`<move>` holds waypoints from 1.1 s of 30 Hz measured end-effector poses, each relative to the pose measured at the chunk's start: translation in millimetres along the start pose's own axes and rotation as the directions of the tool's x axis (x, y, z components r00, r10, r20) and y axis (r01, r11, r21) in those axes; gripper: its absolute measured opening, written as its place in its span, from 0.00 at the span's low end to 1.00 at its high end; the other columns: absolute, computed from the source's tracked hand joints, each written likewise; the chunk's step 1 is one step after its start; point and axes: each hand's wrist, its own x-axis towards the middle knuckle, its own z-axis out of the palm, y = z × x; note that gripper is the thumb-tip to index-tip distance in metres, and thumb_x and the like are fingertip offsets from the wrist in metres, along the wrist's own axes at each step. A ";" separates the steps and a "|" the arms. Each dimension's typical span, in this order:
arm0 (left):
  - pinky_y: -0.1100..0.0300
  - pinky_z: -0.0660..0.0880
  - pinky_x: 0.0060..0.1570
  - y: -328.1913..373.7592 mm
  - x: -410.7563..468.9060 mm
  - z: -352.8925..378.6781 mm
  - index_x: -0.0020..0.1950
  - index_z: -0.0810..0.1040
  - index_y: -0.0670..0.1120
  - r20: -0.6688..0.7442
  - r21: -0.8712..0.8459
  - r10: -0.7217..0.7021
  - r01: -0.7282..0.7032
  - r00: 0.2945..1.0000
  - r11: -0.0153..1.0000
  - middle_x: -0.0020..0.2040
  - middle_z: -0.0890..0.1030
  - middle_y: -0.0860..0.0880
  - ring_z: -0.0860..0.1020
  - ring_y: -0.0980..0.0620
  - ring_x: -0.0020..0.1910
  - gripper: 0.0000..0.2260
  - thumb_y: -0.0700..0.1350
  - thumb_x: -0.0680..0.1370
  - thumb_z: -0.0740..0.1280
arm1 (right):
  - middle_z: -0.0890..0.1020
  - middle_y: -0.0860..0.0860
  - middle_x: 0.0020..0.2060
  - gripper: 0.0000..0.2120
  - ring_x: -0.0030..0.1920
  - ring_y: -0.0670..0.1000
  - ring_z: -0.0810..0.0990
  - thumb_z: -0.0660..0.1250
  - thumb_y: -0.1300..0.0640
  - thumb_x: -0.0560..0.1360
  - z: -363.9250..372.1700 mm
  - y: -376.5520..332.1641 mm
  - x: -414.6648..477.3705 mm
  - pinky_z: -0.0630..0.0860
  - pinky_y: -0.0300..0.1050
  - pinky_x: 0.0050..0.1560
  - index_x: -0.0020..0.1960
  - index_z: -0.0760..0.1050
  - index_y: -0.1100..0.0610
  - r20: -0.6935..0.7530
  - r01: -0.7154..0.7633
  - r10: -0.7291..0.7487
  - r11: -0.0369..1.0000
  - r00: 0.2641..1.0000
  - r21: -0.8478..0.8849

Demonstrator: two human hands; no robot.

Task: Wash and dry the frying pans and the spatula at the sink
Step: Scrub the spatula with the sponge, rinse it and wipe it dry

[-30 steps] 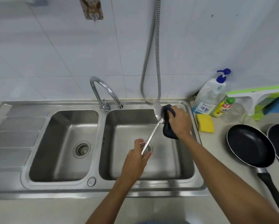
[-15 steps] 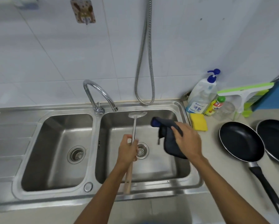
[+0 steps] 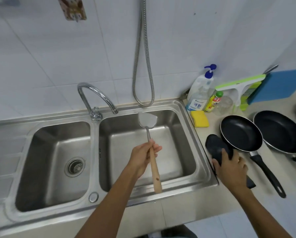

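My left hand point(image 3: 143, 156) grips the spatula point(image 3: 148, 129) at the top of its wooden handle, holding it over the right basin of the steel sink point(image 3: 202, 152), metal blade pointing away from me. My right hand point(image 3: 230, 167) presses a dark cloth point(image 3: 216, 147) onto the counter just right of the sink, beside the nearer black frying pan point(image 3: 240, 131). A second black frying pan point(image 3: 279, 133) lies further right. Both pans lie open side up with handles toward me.
A curved tap point(image 3: 95, 95) stands between the two basins, and a shower hose point(image 3: 143, 66) hangs on the tiled wall. A yellow sponge point(image 3: 199, 119), soap pump bottle point(image 3: 200, 90), small yellow bottle point(image 3: 213, 102), green squeegee point(image 3: 238, 86) and blue board point(image 3: 284, 85) sit behind the pans.
My right hand carried the dark cloth out of the right basin and set it down on the counter by the nearer pan. My left hand turned the spatula's blade face up and shifted slightly.
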 end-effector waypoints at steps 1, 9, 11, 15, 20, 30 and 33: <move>0.57 0.78 0.49 -0.8 -0.8 0.8 0.56 0.81 0.37 0.004 0.055 0.015 -0.015 1.000 0.998 0.48 0.86 0.43 0.86 0.45 0.54 0.11 0.46 0.81 0.69 | 0.72 0.68 0.66 0.26 0.58 0.72 0.74 0.71 0.47 0.77 -16.4 -24.8 -8.3 0.74 0.69 0.53 0.70 0.74 0.60 -0.073 0.038 -0.029 0.992 0.997 0.120; 0.54 0.77 0.54 -16.1 -5.3 2.5 0.69 0.66 0.54 -0.005 0.364 0.177 -0.164 0.984 0.917 0.50 0.88 0.48 0.86 0.53 0.50 0.18 0.47 0.82 0.68 | 0.84 0.49 0.51 0.28 0.42 0.52 0.87 0.59 0.31 0.78 -111.4 -149.5 -78.2 0.85 0.50 0.46 0.73 0.48 0.23 0.512 -0.278 -0.485 0.476 0.709 0.835; 0.57 0.76 0.50 -21.1 -7.2 3.3 0.74 0.62 0.55 -0.002 0.412 0.215 -0.195 0.977 0.890 0.49 0.88 0.48 0.85 0.56 0.45 0.22 0.48 0.83 0.67 | 0.84 0.47 0.45 0.28 0.40 0.49 0.84 0.60 0.36 0.80 -103.7 -148.0 -86.5 0.85 0.52 0.43 0.74 0.50 0.23 0.458 -0.186 -0.516 0.494 0.723 0.850; 0.60 0.76 0.45 -38.7 -12.7 15.0 0.84 0.49 0.49 0.010 0.489 0.229 -0.205 0.973 0.848 0.50 0.87 0.48 0.83 0.62 0.40 0.34 0.48 0.84 0.65 | 0.79 0.41 0.37 0.27 0.39 0.46 0.79 0.60 0.48 0.84 -91.2 -132.7 -101.3 0.84 0.49 0.37 0.76 0.56 0.28 0.405 -0.148 -0.519 0.465 0.753 0.873; 0.59 0.75 0.43 -62.5 -24.9 53.4 0.84 0.49 0.49 0.036 0.519 0.182 -0.174 0.983 0.837 0.45 0.86 0.50 0.83 0.56 0.42 0.35 0.48 0.83 0.67 | 0.78 0.49 0.38 0.26 0.31 0.40 0.76 0.60 0.50 0.84 -89.2 -86.8 -111.9 0.81 0.44 0.34 0.77 0.57 0.30 0.380 -0.176 -0.486 0.414 0.787 0.893; 0.51 0.78 0.48 -175.2 -32.6 251.8 0.83 0.55 0.48 0.211 0.559 0.165 -0.257 0.964 0.789 0.41 0.85 0.50 0.82 0.53 0.42 0.33 0.47 0.83 0.67 | 0.78 0.49 0.39 0.25 0.30 0.42 0.75 0.61 0.50 0.84 -93.8 130.7 -91.2 0.78 0.42 0.32 0.76 0.60 0.32 0.294 -0.183 -0.346 0.319 0.891 0.930; 0.51 0.79 0.49 -220.7 -25.0 336.2 0.82 0.59 0.49 0.292 0.577 0.120 -0.275 0.949 0.769 0.42 0.86 0.50 0.82 0.54 0.42 0.30 0.48 0.82 0.68 | 0.80 0.50 0.40 0.25 0.32 0.44 0.76 0.60 0.49 0.84 -101.7 215.4 -77.1 0.83 0.50 0.34 0.76 0.59 0.30 0.297 -0.205 -0.248 0.336 0.922 0.919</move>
